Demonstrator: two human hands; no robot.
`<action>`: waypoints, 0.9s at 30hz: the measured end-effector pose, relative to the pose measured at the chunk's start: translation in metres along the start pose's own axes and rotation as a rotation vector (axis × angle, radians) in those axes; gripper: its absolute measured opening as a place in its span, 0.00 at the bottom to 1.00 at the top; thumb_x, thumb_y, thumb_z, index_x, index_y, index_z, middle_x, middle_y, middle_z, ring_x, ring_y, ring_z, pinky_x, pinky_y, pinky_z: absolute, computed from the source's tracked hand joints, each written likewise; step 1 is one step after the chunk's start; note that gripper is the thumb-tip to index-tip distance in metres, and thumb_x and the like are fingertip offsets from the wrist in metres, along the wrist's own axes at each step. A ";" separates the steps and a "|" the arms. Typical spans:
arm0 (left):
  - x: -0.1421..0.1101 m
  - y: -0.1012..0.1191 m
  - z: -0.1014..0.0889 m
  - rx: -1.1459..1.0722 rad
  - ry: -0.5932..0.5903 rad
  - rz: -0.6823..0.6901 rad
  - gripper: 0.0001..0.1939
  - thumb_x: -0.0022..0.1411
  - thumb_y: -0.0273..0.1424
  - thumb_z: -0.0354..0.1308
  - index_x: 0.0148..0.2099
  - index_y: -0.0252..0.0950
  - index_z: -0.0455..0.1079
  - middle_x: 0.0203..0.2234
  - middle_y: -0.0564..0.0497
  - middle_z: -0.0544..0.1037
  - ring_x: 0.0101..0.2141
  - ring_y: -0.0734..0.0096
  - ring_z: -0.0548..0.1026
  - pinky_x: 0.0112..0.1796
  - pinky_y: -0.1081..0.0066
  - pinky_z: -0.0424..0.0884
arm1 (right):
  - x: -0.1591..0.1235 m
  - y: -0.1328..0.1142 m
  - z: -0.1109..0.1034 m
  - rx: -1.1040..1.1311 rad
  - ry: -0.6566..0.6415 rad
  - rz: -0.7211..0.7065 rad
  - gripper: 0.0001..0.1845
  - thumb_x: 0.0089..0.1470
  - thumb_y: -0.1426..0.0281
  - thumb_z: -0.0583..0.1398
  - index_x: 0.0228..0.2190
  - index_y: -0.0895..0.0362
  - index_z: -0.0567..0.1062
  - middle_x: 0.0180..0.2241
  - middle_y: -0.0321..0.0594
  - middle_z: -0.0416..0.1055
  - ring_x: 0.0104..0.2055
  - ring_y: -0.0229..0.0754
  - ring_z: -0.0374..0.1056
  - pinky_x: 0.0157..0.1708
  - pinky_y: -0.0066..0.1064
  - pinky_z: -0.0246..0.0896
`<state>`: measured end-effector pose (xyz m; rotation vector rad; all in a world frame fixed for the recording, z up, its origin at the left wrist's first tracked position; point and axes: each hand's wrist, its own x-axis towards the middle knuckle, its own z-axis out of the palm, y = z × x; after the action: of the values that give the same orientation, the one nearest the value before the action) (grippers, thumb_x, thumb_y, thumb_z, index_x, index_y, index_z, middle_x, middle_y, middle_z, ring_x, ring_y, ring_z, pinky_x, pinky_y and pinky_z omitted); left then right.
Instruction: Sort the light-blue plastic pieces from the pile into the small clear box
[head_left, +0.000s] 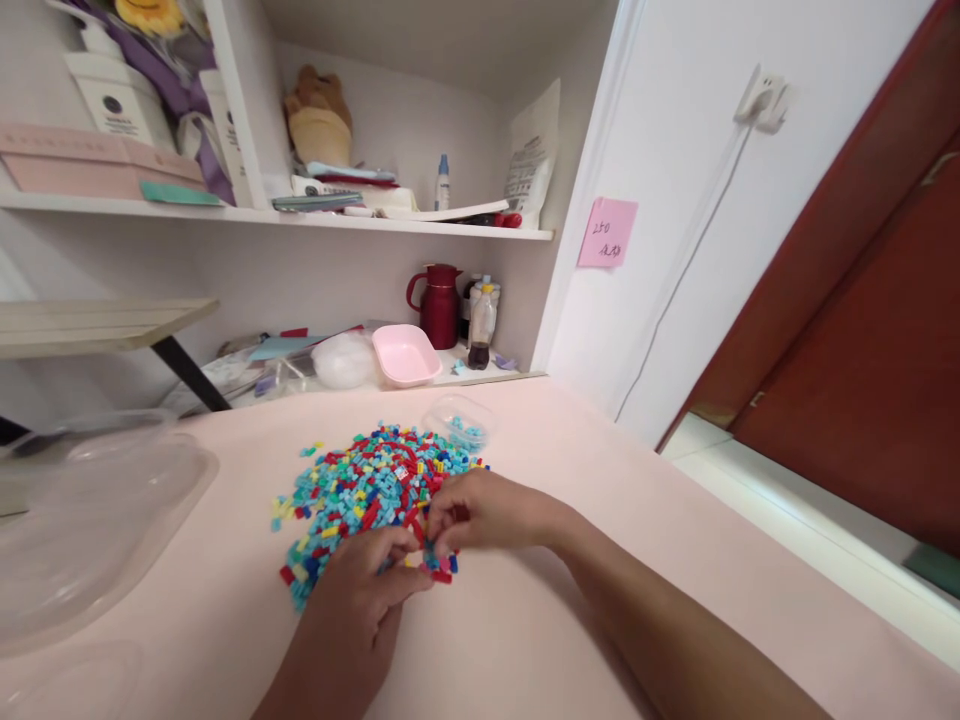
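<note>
The pink tabletop (585,440) carries a wide, loose pile of small toy bricks (352,490), spread shallow over its middle. A large clear plastic container (150,530) stands left of the pile, apart from it. The bricks are jumbled in no visible order: light blue is the commonest colour, with red, yellow, green, darker blue and pale cream mixed through. The pile is thickest at its middle and thins to stray pieces along its left edge.

The right hand (480,510) reaches to the near right edge of the pile, palm down, its fingers curled well in and the thumb close beneath them. Bricks lie right at its fingertips, but the curled fingers hide whether it has hold of one. The left hand (371,575) is at the near edge of the pile, thumb and forefinger bent toward each other with a gap showing behind their tips. The tips are among small pieces; whether they pinch one cannot be told.

Beyond the pile is a pink tray (406,355). Just beside the pile's far right edge sits a small clear tub (457,405) with light blue bricks (466,433) inside. At the pile's near edge, by the left thumb, lies a red brick (442,577), and on top, near the pile's middle, is a little white piece with red marks (401,473)
</note>
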<state>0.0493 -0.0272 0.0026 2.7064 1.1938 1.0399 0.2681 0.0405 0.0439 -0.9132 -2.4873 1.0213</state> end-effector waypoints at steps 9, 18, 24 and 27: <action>-0.002 -0.002 0.005 0.152 -0.159 0.025 0.25 0.53 0.19 0.52 0.44 0.53 0.77 0.49 0.51 0.77 0.48 0.59 0.74 0.44 0.56 0.73 | 0.002 0.005 -0.005 -0.336 0.159 0.155 0.11 0.47 0.79 0.58 0.29 0.52 0.77 0.31 0.30 0.76 0.32 0.35 0.67 0.30 0.24 0.51; -0.003 -0.003 0.009 0.253 -0.100 -0.076 0.19 0.56 0.22 0.52 0.43 0.47 0.78 0.45 0.49 0.79 0.46 0.59 0.75 0.45 0.57 0.71 | -0.001 0.013 -0.012 -0.300 0.216 0.114 0.11 0.48 0.77 0.59 0.30 0.52 0.79 0.34 0.32 0.78 0.35 0.37 0.69 0.33 0.25 0.54; -0.004 -0.002 0.010 0.248 -0.084 -0.153 0.21 0.55 0.20 0.51 0.44 0.46 0.77 0.45 0.48 0.78 0.46 0.58 0.74 0.46 0.55 0.68 | -0.001 0.013 -0.009 -0.314 0.152 0.101 0.09 0.45 0.76 0.62 0.30 0.51 0.79 0.32 0.31 0.78 0.33 0.37 0.69 0.32 0.25 0.54; -0.004 0.000 0.009 0.228 -0.093 -0.159 0.20 0.57 0.20 0.51 0.45 0.46 0.76 0.45 0.49 0.78 0.46 0.59 0.74 0.46 0.56 0.68 | -0.001 0.014 -0.007 -0.332 0.144 0.093 0.11 0.45 0.76 0.62 0.31 0.51 0.79 0.34 0.31 0.78 0.35 0.38 0.70 0.33 0.25 0.54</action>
<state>0.0524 -0.0282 -0.0063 2.7265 1.5672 0.7944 0.2780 0.0509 0.0390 -1.1627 -2.5534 0.5508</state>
